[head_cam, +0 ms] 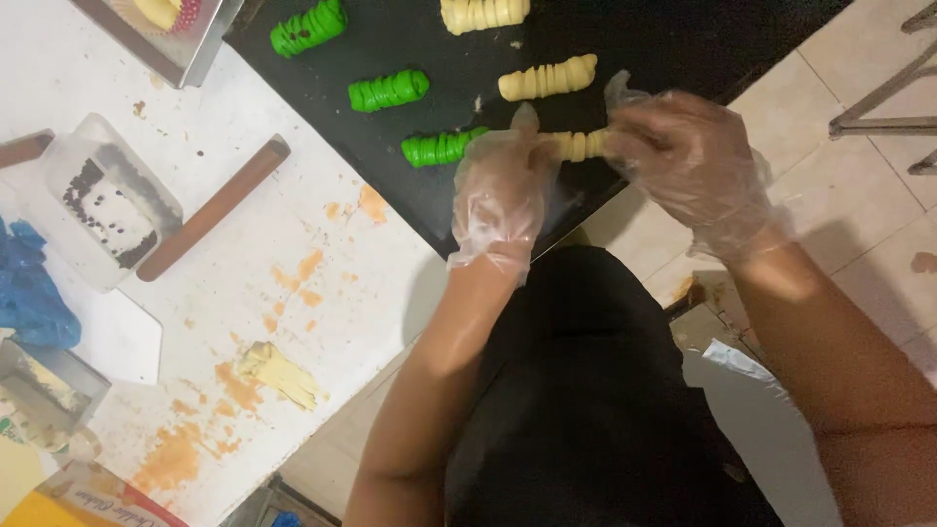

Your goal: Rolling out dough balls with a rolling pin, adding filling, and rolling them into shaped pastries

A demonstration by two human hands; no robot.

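Observation:
Both my hands wear thin clear plastic gloves. My left hand [500, 195] and my right hand [688, 161] hold the two ends of a pale yellow ridged dough roll [576, 145] over the near edge of a black baking tray [429, 215]. Just left of it on the tray lies a green ridged dough roll [441, 147]. More rolls lie farther up the tray: a green one [388, 90], another green one [308, 27], a yellow one [548, 77] and a yellow one [484, 13] at the top edge.
A white worktop [293, 322] with orange smears carries a scrap of yellow dough [281, 375], a brown wooden stick [213, 208], a clear plastic box of small dark beads [109, 203], a blue cloth [29, 293] and a metal tin [166, 34]. Tiled floor lies at the right.

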